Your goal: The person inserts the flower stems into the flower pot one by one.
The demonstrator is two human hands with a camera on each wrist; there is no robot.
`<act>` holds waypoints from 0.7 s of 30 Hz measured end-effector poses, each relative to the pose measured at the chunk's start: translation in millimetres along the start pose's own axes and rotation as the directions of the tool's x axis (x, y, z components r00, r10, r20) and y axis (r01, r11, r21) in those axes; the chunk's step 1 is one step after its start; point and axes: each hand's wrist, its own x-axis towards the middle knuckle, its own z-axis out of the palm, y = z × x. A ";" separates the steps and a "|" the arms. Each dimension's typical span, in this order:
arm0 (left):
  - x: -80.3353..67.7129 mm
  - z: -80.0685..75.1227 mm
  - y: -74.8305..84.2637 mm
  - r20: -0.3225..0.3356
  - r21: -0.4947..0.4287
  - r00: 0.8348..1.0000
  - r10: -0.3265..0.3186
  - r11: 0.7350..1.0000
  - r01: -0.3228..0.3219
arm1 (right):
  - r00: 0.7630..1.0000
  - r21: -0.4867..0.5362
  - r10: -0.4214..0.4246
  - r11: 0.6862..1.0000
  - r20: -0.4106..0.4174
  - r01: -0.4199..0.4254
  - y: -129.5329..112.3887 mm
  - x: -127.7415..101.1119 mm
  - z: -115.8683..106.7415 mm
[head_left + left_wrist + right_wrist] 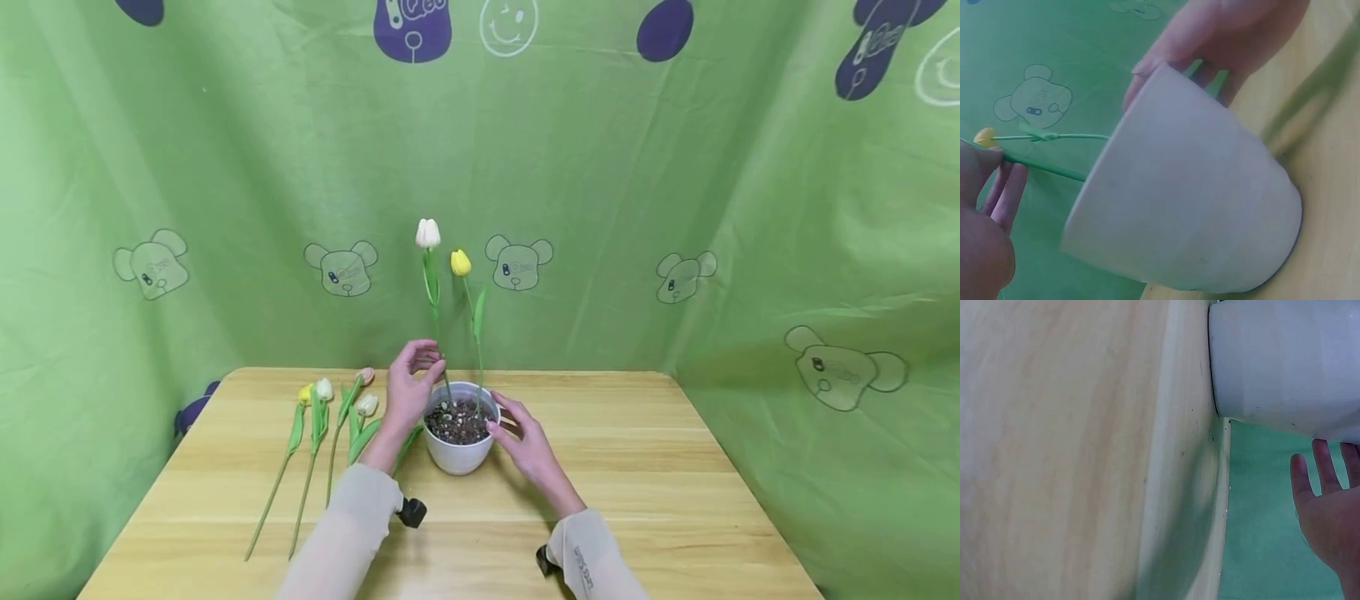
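Observation:
A white flowerpot (459,457) with dark pebbly soil (457,428) stands on the table. Between thumb and fingers, my left hand (408,393) pinches the green stem of a white artificial tulip (428,234), upright with its lower end in the soil. Beside it a yellow tulip (461,263) stands in the same pot, leaning slightly left. My right hand (529,443) rests against the pot's right side, its thumb at the rim. In the right wrist view its fingers (1324,465) look spread and nearly straight, some touching the wall. The stem's buried end is hidden.
Several loose tulips lie on the wooden table (637,467) left of the pot, among them a yellow one (304,394), a white one (324,389) and a pink one (366,377). My left forearm partly covers them. A green printed curtain (600,167) hangs behind and around the table.

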 end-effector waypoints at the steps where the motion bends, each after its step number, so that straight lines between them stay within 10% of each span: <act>1: -0.2 0.7 -1.3 0.004 -0.007 1.000 -0.002 1.000 0.002 | 1.000 0.004 0.003 1.000 0.001 -0.003 -0.2 -0.1 0.3; 21: 2.3 12.6 -24.7 0.055 0.047 0.998 0.008 0.999 -0.010 | 1.000 0.025 -0.027 0.999 -0.001 0.027 3.0 0.3 0.9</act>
